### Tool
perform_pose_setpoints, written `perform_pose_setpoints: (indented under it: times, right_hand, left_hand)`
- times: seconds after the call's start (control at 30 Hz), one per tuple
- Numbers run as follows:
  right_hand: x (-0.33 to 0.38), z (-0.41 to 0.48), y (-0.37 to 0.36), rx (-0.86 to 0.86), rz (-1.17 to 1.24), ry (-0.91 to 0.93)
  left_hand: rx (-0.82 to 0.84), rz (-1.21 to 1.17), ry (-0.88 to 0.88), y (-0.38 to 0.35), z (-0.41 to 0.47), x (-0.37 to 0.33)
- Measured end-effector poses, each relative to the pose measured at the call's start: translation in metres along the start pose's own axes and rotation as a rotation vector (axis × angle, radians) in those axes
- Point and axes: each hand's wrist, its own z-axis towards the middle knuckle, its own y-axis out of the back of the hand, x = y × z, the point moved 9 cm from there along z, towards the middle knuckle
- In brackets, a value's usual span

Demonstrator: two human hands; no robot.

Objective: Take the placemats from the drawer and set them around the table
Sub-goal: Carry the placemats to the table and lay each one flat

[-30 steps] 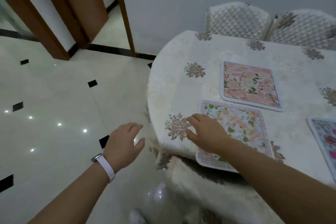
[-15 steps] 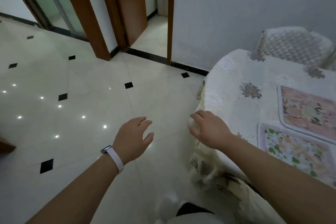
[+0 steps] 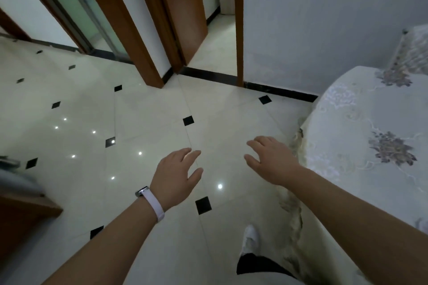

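Note:
Both my hands hang in the air over the tiled floor, holding nothing. My left hand (image 3: 177,177), with a white watch on its wrist, is at the centre, its fingers loosely spread. My right hand (image 3: 269,157) is just to its right, fingers apart, a little left of the edge of the round table (image 3: 361,122), which carries a white flowered cloth. No placemat shows in this view, and no drawer can be made out.
A quilted chair back (image 3: 414,53) stands behind the table at the far right. Brown door frames (image 3: 129,30) and an open doorway (image 3: 220,37) lie ahead. A dark wooden piece of furniture (image 3: 20,213) juts in at the lower left. My white shoe (image 3: 251,238) is on the floor.
The view has swung left, away from the table, so the placemats have gone out of sight. My right hand has left the placemat and table edge and now hangs over the floor.

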Motion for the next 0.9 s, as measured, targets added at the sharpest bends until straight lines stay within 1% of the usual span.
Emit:
perform_pose_setpoints:
  times: [0.17,0.3,0.4,0.5,0.67,0.77,0.9]
  right_hand:
    - [-0.035,0.073,0.052,-0.090,0.020,-0.032]
    - [-0.071,0.100,0.073,-0.105,0.020,-0.100]
    - [-0.100,0.116,0.085,-0.112,0.006,-0.161]
    - [-0.134,0.133,0.091,-0.112,-0.004,-0.248]
    - [-0.188,0.172,0.099,-0.114,-0.028,-0.410]
    - [-0.211,0.211,0.115,-0.147,-0.044,-0.496]
    - [-0.231,0.263,0.149,-0.181,-0.066,-0.589]
  left_hand:
    - [-0.026,0.059,-0.065,0.032,0.107,-0.006]
    - [-0.058,0.048,-0.159,0.045,0.177,-0.029]
    - [-0.053,0.051,-0.225,0.042,0.225,-0.041]
    - [-0.014,0.037,-0.271,0.032,0.276,-0.049]
    - [0.030,0.018,-0.401,0.015,0.366,-0.068]
    - [0.045,0.009,-0.461,0.018,0.436,-0.073]
    - [0.010,-0.050,-0.588,0.041,0.522,-0.083]
